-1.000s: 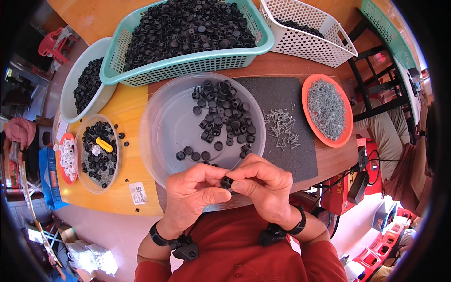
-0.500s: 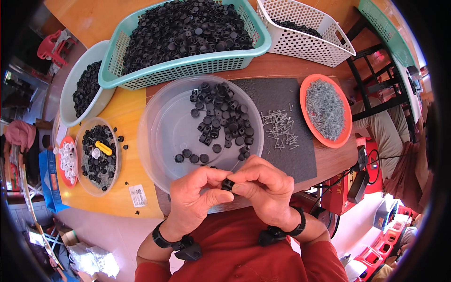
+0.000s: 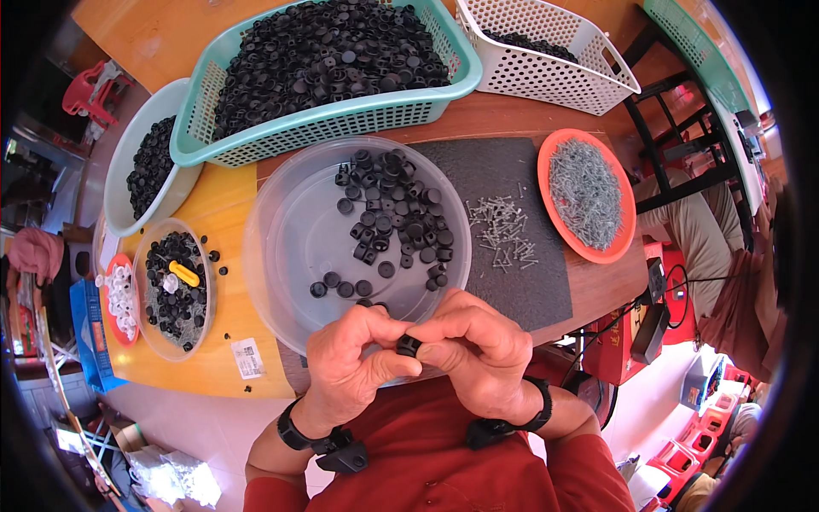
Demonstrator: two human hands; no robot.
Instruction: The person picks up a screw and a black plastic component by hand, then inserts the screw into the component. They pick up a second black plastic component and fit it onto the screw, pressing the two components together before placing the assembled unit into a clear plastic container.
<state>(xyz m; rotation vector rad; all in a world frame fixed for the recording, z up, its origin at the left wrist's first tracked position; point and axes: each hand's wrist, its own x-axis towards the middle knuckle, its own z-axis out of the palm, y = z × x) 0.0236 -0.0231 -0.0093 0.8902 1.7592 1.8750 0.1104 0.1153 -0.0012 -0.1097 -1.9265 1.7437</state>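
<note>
Between the thumbs and forefingers of both hands is one small black plastic part, short and round with a gap in its side. My left hand pinches it from the left, and my right hand from the right. The fingertips nearly meet and cover part of it. Just beyond the fingers stands a round clear plastic tub, with similar black parts heaped toward its right side. Small metal screws or pins lie loose on a dark mat to the right of the tub.
An orange-red plate of metal pins stands at the right. Along the back are a teal basket full of black parts and a white basket. A pale bowl, a clear dish and a small plate of white pieces occupy the left.
The black part has turned slightly between my fingers, showing more of its side. The whole view has shifted a little, so the table things appear slightly farther left.
</note>
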